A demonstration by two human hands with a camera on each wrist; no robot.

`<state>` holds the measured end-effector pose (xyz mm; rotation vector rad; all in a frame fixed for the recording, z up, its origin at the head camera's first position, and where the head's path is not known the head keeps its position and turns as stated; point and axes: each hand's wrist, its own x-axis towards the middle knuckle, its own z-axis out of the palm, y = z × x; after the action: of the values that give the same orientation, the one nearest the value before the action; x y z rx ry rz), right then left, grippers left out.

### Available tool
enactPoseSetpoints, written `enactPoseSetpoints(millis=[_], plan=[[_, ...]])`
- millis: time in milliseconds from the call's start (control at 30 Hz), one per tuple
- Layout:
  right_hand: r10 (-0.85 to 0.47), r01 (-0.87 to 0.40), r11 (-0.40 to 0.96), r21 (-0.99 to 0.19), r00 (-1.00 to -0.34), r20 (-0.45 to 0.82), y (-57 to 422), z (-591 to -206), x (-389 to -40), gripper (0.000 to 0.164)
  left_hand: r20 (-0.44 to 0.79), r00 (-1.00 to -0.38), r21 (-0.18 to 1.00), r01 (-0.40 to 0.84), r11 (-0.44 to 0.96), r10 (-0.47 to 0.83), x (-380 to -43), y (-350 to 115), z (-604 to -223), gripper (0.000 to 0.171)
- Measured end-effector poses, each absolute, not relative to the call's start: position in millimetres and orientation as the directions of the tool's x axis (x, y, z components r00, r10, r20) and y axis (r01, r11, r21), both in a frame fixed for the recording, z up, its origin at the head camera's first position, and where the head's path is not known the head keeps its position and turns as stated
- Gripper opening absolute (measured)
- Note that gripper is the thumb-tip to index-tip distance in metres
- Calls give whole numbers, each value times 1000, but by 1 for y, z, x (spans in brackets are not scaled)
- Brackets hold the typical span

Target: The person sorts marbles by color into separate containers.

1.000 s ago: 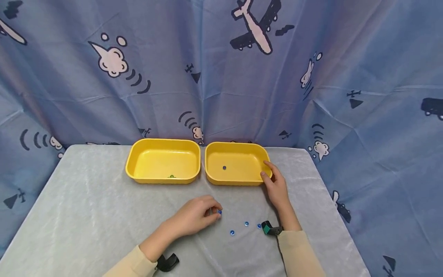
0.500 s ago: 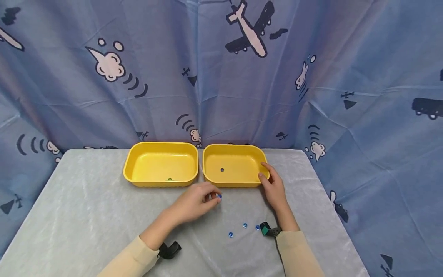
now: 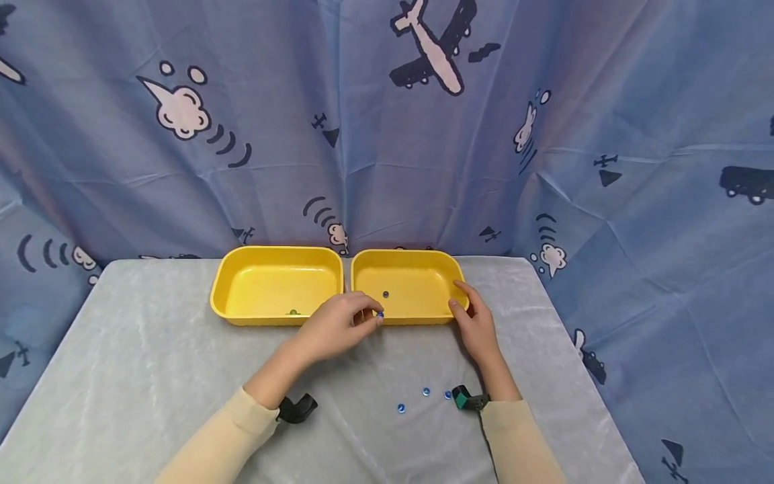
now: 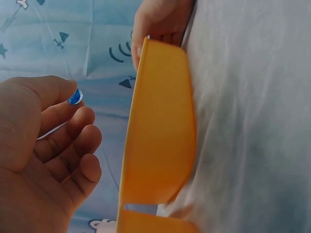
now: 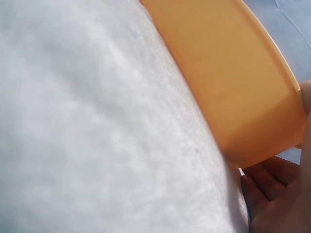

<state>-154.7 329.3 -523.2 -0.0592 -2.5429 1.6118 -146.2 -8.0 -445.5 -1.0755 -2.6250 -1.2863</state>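
Note:
Between thumb and index finger, my left hand [image 3: 331, 325] pinches a small blue glass marble [image 4: 76, 97]. In the head view that hand is at the front left corner of the right yellow tray [image 3: 420, 286], the marble overlapping the tray's front rim. My right hand [image 3: 480, 331] grips the same tray at its right end, thumb and a finger over the rim. The other fingers lie along the outside wall, as the right wrist view shows. One dark blue marble [image 3: 385, 294] lies on this tray's floor.
Left of it stands a second yellow tray [image 3: 272, 286], with a green marble [image 3: 293, 312] partly hidden behind its front wall. Several blue marbles [image 3: 402, 408] lie on the grey cloth [image 3: 163, 376] near the right wrist. A patterned blue curtain [image 3: 272, 195] hangs behind the table.
Pinching the marble, my left hand has moved forward from the cloth up to the right tray's front rim. The right hand has kept its grip on the tray.

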Motion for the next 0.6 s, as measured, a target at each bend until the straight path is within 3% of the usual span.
enactPoseSetpoints(millis=[600], plan=[[84, -96, 412, -906, -986, 143, 332, -526, -153, 49, 264, -784, 697, 558, 450, 562, -189, 1, -437, 15]])
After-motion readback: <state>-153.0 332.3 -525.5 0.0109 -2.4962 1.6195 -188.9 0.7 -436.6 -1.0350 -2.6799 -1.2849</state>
